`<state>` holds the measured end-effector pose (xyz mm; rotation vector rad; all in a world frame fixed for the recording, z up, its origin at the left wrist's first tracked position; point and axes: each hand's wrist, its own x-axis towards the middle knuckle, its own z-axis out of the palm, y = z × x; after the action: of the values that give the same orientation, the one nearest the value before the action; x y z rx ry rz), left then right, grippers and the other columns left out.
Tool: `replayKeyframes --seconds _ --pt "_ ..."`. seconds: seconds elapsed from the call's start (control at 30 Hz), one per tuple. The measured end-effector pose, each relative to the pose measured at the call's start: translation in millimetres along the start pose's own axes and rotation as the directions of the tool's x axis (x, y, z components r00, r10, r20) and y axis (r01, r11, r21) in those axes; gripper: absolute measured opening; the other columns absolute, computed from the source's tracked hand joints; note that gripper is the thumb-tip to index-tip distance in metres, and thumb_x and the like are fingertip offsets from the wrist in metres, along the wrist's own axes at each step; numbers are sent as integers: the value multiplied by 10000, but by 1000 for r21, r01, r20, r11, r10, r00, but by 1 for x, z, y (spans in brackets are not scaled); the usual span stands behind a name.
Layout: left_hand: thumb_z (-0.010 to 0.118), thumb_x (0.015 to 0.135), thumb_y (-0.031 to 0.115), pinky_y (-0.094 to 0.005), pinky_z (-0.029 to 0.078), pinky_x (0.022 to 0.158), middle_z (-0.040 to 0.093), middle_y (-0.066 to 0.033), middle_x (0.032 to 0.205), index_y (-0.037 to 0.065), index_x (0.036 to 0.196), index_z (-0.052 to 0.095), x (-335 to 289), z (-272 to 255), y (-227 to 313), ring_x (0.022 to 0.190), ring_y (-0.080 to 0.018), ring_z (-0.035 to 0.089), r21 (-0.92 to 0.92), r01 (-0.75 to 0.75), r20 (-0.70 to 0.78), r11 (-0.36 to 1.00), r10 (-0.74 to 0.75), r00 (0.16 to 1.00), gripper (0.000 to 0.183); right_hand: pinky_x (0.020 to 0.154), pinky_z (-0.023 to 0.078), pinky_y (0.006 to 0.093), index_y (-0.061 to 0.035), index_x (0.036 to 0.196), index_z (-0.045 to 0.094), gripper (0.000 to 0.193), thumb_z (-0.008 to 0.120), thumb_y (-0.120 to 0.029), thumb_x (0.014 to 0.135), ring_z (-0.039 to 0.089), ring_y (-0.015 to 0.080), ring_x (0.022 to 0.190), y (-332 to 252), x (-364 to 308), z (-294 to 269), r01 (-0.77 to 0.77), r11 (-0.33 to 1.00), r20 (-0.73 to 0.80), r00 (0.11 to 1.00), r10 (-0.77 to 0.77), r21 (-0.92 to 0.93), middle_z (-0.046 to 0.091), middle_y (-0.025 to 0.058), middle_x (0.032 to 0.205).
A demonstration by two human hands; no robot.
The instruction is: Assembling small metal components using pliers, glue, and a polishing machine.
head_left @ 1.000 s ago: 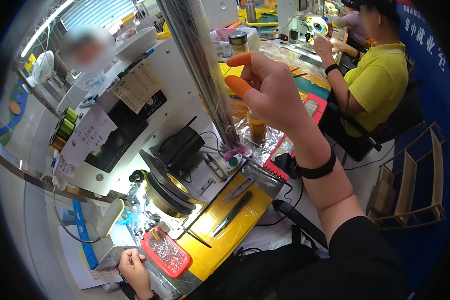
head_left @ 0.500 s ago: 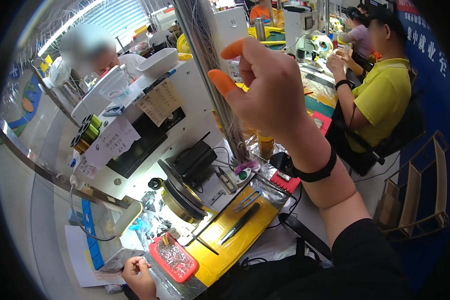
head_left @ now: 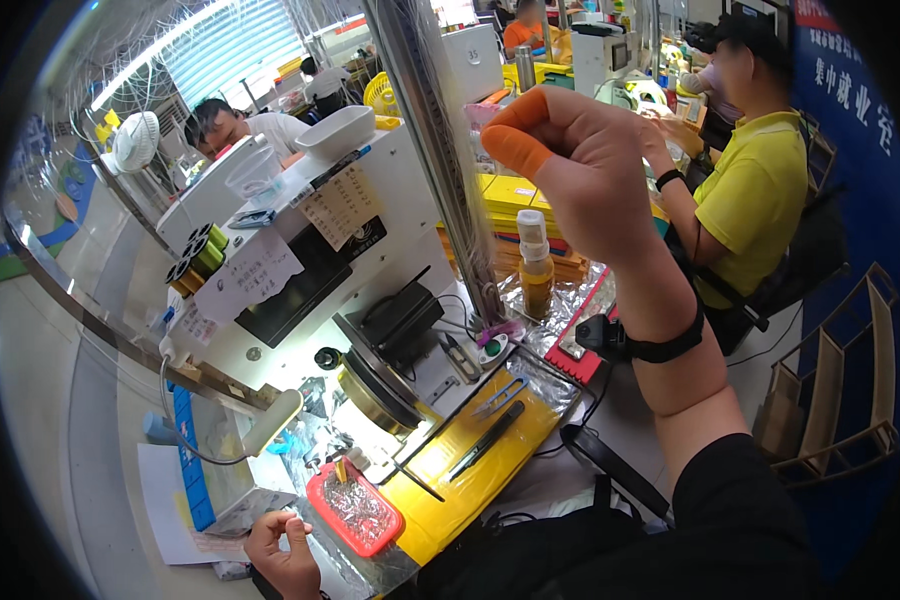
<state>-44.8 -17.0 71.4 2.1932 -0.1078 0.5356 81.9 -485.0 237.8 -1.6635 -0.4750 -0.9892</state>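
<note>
My right hand (head_left: 595, 165) is raised high beside an upright metal pole (head_left: 440, 150) with fine clear strands along it. Orange finger covers wrap its thumb and forefinger, and the two tips are pressed together. Whatever they pinch, if anything, is too fine to make out. Low on the left, my left hand (head_left: 285, 555) is closed with thumb and forefinger together, and its contents cannot be seen. Beside it lies a red tray (head_left: 360, 510) of small clear bits. Behind the tray stands a white machine with a round dark-and-gold wheel (head_left: 378, 390), lit by a lamp.
On a yellow mat (head_left: 450, 460) lie thread snips (head_left: 500, 395) and black tweezers (head_left: 488, 440). A bottle of amber liquid (head_left: 536, 285) stands behind the pole's foot. A blue-edged clear box (head_left: 192, 460) is at left. A co-worker in yellow (head_left: 755, 190) sits at right.
My right thumb and forefinger have come together from apart. That hand sits slightly farther right in view. The left hand keeps its closed pose near the tray.
</note>
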Motion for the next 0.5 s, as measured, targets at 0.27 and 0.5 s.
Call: replayKeyframes --seconds 0.27,0.5 --pt "708 951 122 -299 513 677 682 -126 951 -4 971 639 39 34 133 668 -142 632 -165 -603 147 781 624 768 145 744 481 249 8 1024 734 133 717 -98 946 626 89 816 -43 13 -34 -69 861 321 940 -113 504 707 37 915" --pt "647 993 167 -253 542 755 440 -216 1579 -19 1535 420 67 81 261 881 -145 675 -622 -333 279 709 598 751 617 874 473 271 19 1063 706 159 691 -98 957 637 128 943 -77 6 -24 -172 613 400 880 -256 771 693 50 1015"
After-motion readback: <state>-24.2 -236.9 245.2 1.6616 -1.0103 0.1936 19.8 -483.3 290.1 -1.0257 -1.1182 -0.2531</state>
